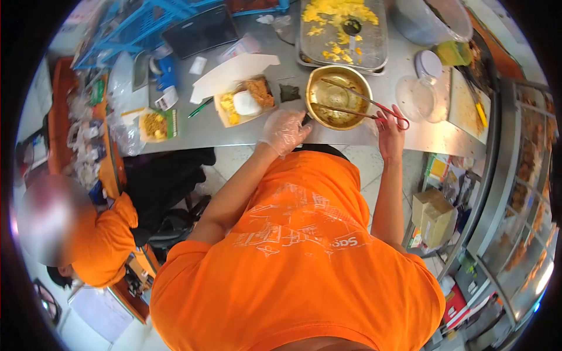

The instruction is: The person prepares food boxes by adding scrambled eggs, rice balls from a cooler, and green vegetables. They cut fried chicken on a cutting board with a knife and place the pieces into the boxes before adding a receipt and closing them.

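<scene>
Nearest the camera, the wearer's orange shirt fills the lower middle, both forearms reaching past it to the steel counter. At far left sits another person, also in orange. A small food container stands on the counter, then an open carton, its lid folded back, presumably to keep the white mound and brown piece inside accessible. Just beside it, the gloved left hand is curled around the dark handle of the pan, probably to steady it near the counter's front edge. Beyond the pan lies a tray of yellow pieces. The bare right hand holds red-handled tongs, their arms spread inside the pan, perhaps for reach. Farther right, a yellow-handled knife rests on a cutting board.
</scene>
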A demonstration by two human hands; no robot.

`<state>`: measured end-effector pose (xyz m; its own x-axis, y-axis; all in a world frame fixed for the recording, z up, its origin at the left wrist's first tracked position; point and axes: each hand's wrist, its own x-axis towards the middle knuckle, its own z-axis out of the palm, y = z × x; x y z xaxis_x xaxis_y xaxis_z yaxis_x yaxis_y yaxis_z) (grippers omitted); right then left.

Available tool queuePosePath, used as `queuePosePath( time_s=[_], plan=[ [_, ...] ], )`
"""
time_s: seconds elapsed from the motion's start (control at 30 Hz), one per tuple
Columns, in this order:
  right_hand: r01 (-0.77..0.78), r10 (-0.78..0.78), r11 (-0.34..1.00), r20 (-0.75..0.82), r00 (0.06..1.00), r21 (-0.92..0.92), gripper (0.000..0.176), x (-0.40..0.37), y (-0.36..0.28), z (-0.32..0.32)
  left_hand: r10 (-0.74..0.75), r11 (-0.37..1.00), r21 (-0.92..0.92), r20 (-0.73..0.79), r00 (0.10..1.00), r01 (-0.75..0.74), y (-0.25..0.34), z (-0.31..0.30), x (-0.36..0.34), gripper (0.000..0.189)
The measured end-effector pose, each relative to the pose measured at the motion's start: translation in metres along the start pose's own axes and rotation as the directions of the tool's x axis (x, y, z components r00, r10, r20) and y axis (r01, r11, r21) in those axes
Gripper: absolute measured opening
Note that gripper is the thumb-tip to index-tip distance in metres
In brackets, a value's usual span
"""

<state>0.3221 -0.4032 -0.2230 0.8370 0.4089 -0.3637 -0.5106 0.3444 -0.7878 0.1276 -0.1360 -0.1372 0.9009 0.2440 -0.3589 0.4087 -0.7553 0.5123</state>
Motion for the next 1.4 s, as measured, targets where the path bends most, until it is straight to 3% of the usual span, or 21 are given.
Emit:
queuePosePath(
  time_s=[0.13, 0.23, 0.27, 0.3, 0.33, 0.37, 0.4, 0.43, 0.47, 0.57, 0.63, 0.67, 0.73, 0.8, 0.83, 0.9, 1.13, 1.2, 1.3, 1.37, 1.4],
  plan=[
    [-0.067, 0.067, 0.982, 0.001, 0.998, 0.176, 0.051, -0.003, -0.005, 0.002, 0.020, 1.000, -0.009, -0.116, 0.993, -0.021, -0.007, 0.012, -0.006, 0.051],
    [-0.036, 0.056, 0.988, -0.127, 0.990, 0.152, 0.052, -0.016, -0.017, 0.008, -0.013, 1.000, -0.020, -0.251, 0.968, 0.009, -0.008, 0.004, -0.017, 0.046],
    [0.023, 0.011, 0.991, -0.257, 0.966, 0.131, 0.050, -0.023, -0.020, 0.006, -0.023, 1.000, -0.019, -0.256, 0.966, 0.019, -0.011, 0.003, -0.022, 0.046],
    [0.081, -0.037, 0.992, -0.380, 0.924, 0.100, 0.049, -0.028, -0.024, 0.004, -0.125, 0.983, -0.165, -0.307, 0.944, 0.077, -0.018, 0.003, -0.028, 0.046],
    [0.077, -0.035, 0.992, -0.371, 0.928, 0.102, 0.049, -0.032, -0.025, -0.003, -0.229, 0.943, -0.311, -0.343, 0.911, 0.120, -0.026, 0.001, -0.036, 0.047],
    [0.212, -0.329, 0.935, -0.472, 0.818, -0.286, 0.041, -0.034, -0.024, -0.013, -0.234, 0.943, -0.311, -0.353, 0.906, 0.122, -0.036, -0.001, -0.045, 0.047],
    [0.259, -0.619, 0.724, -0.437, 0.653, -0.639, 0.034, -0.031, -0.022, -0.015, -0.357, 0.897, -0.390, -0.359, 0.862, 0.209, -0.049, -0.005, -0.056, 0.047],
    [0.267, -0.618, 0.725, -0.429, 0.659, -0.635, 0.034, -0.031, -0.030, 0.010, -0.475, 0.836, -0.468, -0.353, 0.806, 0.287, -0.063, -0.009, -0.067, 0.047],
    [0.307, -0.626, 0.647, -0.256, 0.736, -0.698, 0.026, -0.035, -0.037, 0.036, -0.563, 0.788, -0.511, -0.374, 0.737, 0.344, -0.076, -0.012, -0.077, 0.048],
    [0.509, -0.401, 0.490, 0.336, 0.852, -0.707, 0.016, -0.023, -0.031, 0.131, -0.667, 0.731, -0.532, -0.428, 0.610, 0.427, -0.145, 0.009, -0.092, 0.047],
    [0.481, -0.091, 0.566, 0.529, 0.844, -0.670, 0.029, -0.007, -0.010, 0.205, -0.682, 0.727, -0.515, -0.474, 0.557, 0.453, -0.176, 0.014, -0.087, 0.045],
    [0.539, -0.057, 0.480, 0.588, 0.807, -0.692, 0.030, 0.000, 0.002, 0.233, -0.656, 0.750, -0.499, -0.481, 0.582, 0.434, -0.184, 0.011, -0.085, 0.044],
    [0.604, -0.025, 0.386, 0.647, 0.762, -0.697, 0.032, 0.020, 0.022, 0.268, -0.625, 0.775, -0.484, -0.496, 0.603, 0.406, -0.188, -0.005, -0.085, 0.042],
    [0.635, 0.069, 0.040, 0.636, 0.769, -0.772, 0.029, 0.050, 0.053, 0.272, -0.605, 0.796, -0.327, -0.452, 0.655, 0.510, -0.179, -0.023, -0.084, 0.037],
    [0.642, 0.065, 0.032, 0.642, 0.764, -0.766, 0.029, 0.063, 0.068, 0.275, -0.604, 0.797, -0.334, -0.459, 0.652, 0.503, -0.185, -0.027, -0.079, 0.037],
    [0.591, 0.352, -0.405, 0.478, 0.805, -0.698, 0.026, 0.081, 0.102, 0.272, -0.629, 0.773, -0.376, -0.346, 0.696, 0.511, -0.197, -0.021, -0.079, 0.034],
    [0.548, 0.341, -0.544, 0.428, 0.837, -0.636, 0.019, 0.094, 0.146, 0.261, -0.619, 0.747, -0.490, -0.266, 0.739, 0.450, -0.229, -0.015, -0.084, 0.037],
    [0.679, 0.450, -0.500, 0.509, 0.734, -0.537, 0.017, 0.099, 0.139, 0.256, -0.608, 0.741, -0.522, -0.254, 0.752, 0.423, -0.235, -0.009, -0.083, 0.039],
    [0.653, 0.307, -0.443, 0.580, 0.755, -0.615, 0.014, 0.063, 0.096, 0.278, -0.544, 0.728, -0.604, -0.221, 0.809, 0.325, -0.244, -0.005, -0.082, 0.041],
    [0.573, 0.294, -0.444, 0.491, 0.820, -0.689, 0.010, 0.024, 0.065, 0.305, -0.543, 0.694, -0.632, -0.146, 0.827, 0.344, -0.228, -0.035, -0.086, 0.037],
    [0.605, 0.315, -0.311, 0.521, 0.793, -0.732, 0.009, 0.002, 0.055, 0.318, -0.556, 0.698, -0.618, -0.151, 0.817, 0.362, -0.238, -0.017, -0.083, 0.045]
  ],
)
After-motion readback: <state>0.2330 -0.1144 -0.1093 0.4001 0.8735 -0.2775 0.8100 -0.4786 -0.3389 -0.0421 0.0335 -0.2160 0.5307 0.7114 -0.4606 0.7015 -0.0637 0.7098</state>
